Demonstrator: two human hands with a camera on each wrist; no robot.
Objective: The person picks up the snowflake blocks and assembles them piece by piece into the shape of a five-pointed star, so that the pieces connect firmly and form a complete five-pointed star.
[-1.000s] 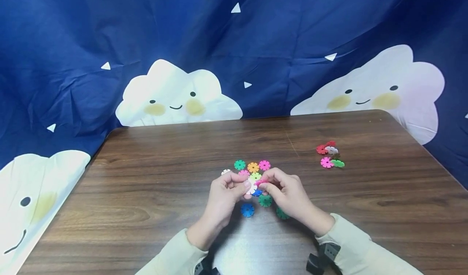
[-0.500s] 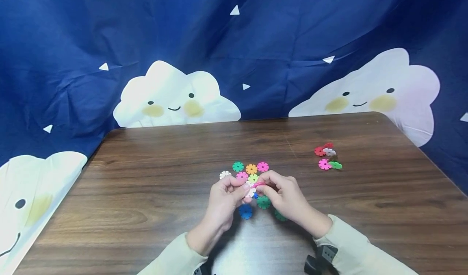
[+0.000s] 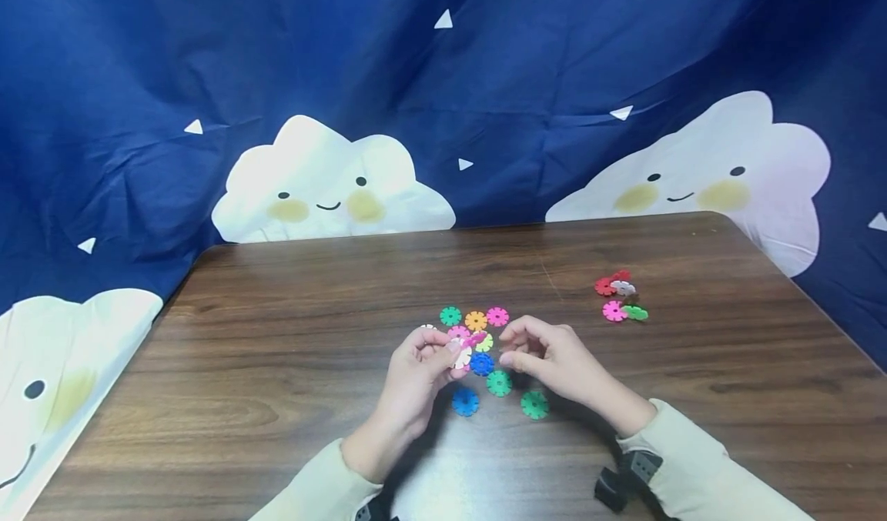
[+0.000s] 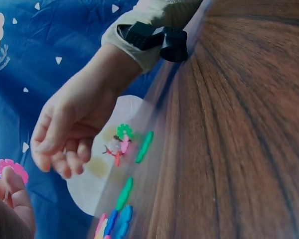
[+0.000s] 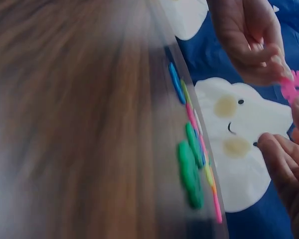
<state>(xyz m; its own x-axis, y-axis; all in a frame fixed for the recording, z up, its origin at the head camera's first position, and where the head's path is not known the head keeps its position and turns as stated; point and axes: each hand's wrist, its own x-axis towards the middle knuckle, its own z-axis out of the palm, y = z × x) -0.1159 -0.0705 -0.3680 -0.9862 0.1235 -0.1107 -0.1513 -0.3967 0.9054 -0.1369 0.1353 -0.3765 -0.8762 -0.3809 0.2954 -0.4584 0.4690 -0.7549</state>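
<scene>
My left hand (image 3: 412,382) pinches a white notched snowflake disc (image 3: 460,358) between thumb and fingers, above the table. A bright pink disc (image 3: 474,339) sits at an angle against the white one and appears slotted into it; the pink disc (image 5: 297,87) also shows in the right wrist view. To the right, my right hand (image 3: 554,361) hovers apart from the pair, its fingers loosely bent around nothing. A blue disc (image 3: 481,364) and a green disc (image 3: 499,383) lie in the gap between the hands.
Several loose discs lie around the hands, among them an orange disc (image 3: 476,321), a lower blue disc (image 3: 465,402) and a green disc (image 3: 535,405). A joined cluster (image 3: 615,286) of coloured discs lies farther right on the wooden table (image 3: 277,328).
My right hand has let go of the pink disc and drawn back to the right. My left hand has moved slightly left, still holding the white disc with the pink one against it.
</scene>
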